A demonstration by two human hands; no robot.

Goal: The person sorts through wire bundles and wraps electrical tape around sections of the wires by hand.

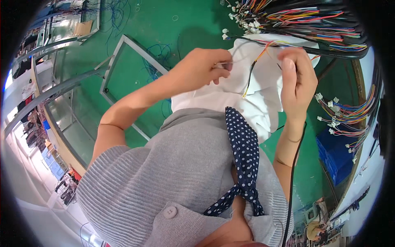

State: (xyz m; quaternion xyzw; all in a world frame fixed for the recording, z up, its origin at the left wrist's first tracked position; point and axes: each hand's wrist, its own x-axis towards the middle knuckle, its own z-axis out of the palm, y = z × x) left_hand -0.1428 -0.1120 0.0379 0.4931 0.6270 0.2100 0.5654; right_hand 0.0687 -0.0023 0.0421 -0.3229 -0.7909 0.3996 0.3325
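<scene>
My left hand [207, 66] is closed, its fingertips pinching a thin pale strand [242, 57], a wire or a tie, that arcs across toward my right side. My right hand [299, 78] is raised with curled fingers beside a small fan of coloured wires [269, 44]; what its fingertips hold is hidden. From those wires a thin lead with a black sleeve [252, 68] hangs between my hands, ending in a yellow tip. Beneath lies white cloth [230, 88] over my lap. A black cable [329, 52] runs in from the right near the coloured wires.
A thick bundle of wire harnesses [304, 20] with white connectors lies at the far right. Another bunch of connector wires [349, 109] hangs at right, above a blue crate [335, 154]. A grey metal frame [142, 51] and loose blue wires [158, 55] are on the green floor at left.
</scene>
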